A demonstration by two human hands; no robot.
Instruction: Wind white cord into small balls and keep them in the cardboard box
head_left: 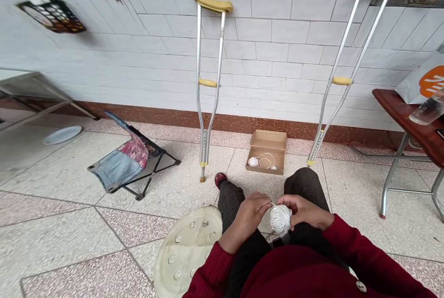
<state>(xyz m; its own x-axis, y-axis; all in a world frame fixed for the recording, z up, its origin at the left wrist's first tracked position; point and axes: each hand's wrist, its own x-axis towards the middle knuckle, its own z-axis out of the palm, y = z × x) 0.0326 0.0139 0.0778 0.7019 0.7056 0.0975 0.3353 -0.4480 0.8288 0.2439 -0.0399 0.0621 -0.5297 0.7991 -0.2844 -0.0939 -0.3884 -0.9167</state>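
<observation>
You've got your left hand point(248, 218) pinching a thin strand point(271, 204) at the top of the ball of white string point(280, 219) — your right hand point(305, 210) curled over it — the ball just above your lap point(298, 231), nearer your right hand.

Tiled floor point(52, 182): open cardboard box point(266, 152) | folding stool point(120, 168) | white plate point(62, 135) || wooden table point(398, 113): printed bag point(425, 78), clear bottle point(425, 111)

- aluminium crutch point(207, 82), upright against the tiled wall, centre
- second crutch point(342, 81), leaning, upper right
- denim-seated folding stool point(120, 166), tipped, left
- white plate point(63, 135), floor, far left
- wooden-topped table point(405, 113), right edge
</observation>
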